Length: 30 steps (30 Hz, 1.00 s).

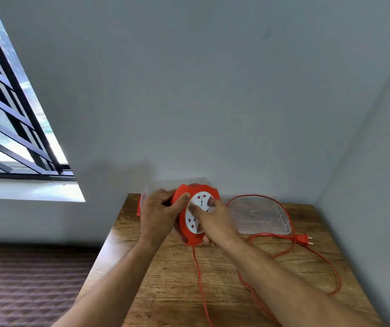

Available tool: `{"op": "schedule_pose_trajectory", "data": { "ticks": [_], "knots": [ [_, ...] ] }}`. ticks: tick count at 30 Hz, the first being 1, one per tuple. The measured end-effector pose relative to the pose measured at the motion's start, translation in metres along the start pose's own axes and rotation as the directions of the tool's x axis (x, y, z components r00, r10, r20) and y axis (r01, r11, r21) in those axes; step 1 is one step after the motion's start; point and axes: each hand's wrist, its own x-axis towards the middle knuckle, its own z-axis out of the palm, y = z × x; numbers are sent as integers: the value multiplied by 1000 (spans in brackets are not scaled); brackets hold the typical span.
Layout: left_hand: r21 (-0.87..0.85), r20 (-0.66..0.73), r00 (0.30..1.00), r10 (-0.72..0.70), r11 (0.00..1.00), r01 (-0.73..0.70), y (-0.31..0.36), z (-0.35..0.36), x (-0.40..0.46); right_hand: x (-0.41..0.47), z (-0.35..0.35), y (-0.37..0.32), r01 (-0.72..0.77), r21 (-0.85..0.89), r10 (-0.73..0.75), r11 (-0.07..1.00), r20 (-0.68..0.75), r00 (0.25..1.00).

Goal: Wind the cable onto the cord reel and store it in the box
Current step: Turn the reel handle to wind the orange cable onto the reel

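An orange cord reel (184,225) with a white socket face (200,204) is held upright above the wooden table (165,291). My left hand (157,214) grips its left rim. My right hand (215,220) presses its fingers on the white face. An orange cable (201,284) hangs from the reel's bottom, runs toward me, loops over the table's right side and ends in a plug (303,239). A clear plastic box (146,192) stands behind the reel, mostly hidden by it and my left hand.
A clear plastic lid (260,218) lies flat to the right of the reel, cable loops around it. Walls close the table's far and right sides. A barred window (12,119) is at the left, a dark patterned floor (24,279) below it.
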Motion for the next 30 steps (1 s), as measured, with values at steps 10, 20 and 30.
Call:
{"op": "schedule_pose_trajectory", "data": {
  "ticks": [10, 20, 30],
  "knots": [
    [-71, 254, 933, -254, 957, 280, -4, -21, 16, 15, -57, 30, 793, -591, -635, -147, 671, 383],
    [233, 605, 705, -371, 928, 289, 6, -20, 24, 1, -51, 15, 846, -303, -259, -439, 944, 203],
    [29, 249, 955, -161, 987, 159, 4, -7, 6, -9, -29, 15, 526, -769, -503, 364, 313, 806]
  ]
}}
